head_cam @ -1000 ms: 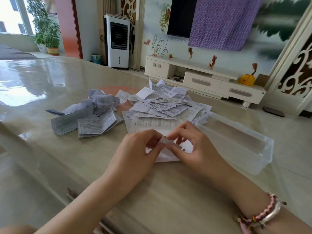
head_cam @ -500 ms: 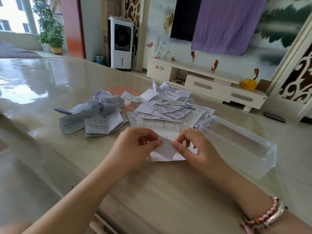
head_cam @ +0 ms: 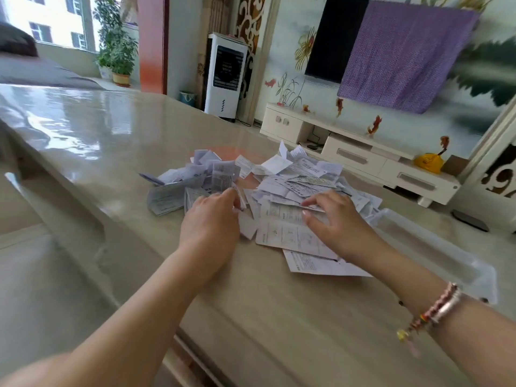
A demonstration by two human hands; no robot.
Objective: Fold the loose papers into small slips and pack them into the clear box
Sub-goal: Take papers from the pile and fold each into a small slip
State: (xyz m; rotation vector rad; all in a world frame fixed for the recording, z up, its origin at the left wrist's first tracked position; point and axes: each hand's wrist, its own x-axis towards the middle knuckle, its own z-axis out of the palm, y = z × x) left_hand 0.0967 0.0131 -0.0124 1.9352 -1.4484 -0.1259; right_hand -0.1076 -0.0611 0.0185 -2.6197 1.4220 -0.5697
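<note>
Both hands are out over the glossy worktop (head_cam: 117, 152). The left hand (head_cam: 212, 219) reaches toward the pile of folded slips (head_cam: 192, 182) on the left; its fingers are curled forward with the tips at the pile's near edge, and there's a small white slip (head_cam: 247, 223) poking out right beside them. Can't tell if it's actually pinching that one, the frame is blurry there. The right hand (head_cam: 339, 222) lies flat on the heap of loose papers (head_cam: 301, 180), fingers straight and slightly spread, pressing on a big printed sheet (head_cam: 284, 233) at the front of the heap. Another sheet sticks out from under it, closer to the person.

The clear box (head_cam: 435, 247) sits on the worktop just right of the heap, partly behind the right forearm, open top; I can't make out any slips inside. There's a beaded bracelet (head_cam: 435, 311) on the right wrist.
</note>
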